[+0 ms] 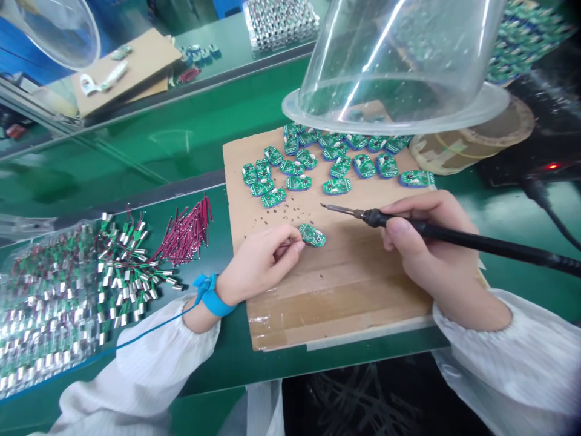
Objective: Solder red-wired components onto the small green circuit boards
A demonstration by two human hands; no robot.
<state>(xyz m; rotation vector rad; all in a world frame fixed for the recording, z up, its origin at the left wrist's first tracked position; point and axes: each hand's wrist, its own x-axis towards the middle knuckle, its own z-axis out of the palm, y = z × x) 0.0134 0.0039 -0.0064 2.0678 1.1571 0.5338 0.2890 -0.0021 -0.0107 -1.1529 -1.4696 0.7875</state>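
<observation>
A small green circuit board [313, 235] lies on the brown cardboard sheet [345, 284]. At its left end, my left hand [265, 260] is closed in a pinch on the board's edge; a blue strap circles that wrist. My right hand [426, 242] grips a black soldering iron [436, 233] like a pen. The iron's thin tip points left, above and to the right of the board and apart from it. Several more circuit boards [298, 182] are spread over the far part of the cardboard, with dark specks in front of them.
Left of the cardboard lie a bundle of dark red wires [186, 233] and several silver cylindrical parts with green wires [129, 272]. A clear plastic funnel [390, 66] hangs over the back. A cardboard roll [467, 142] and a black box with a red light [544, 163] stand at right.
</observation>
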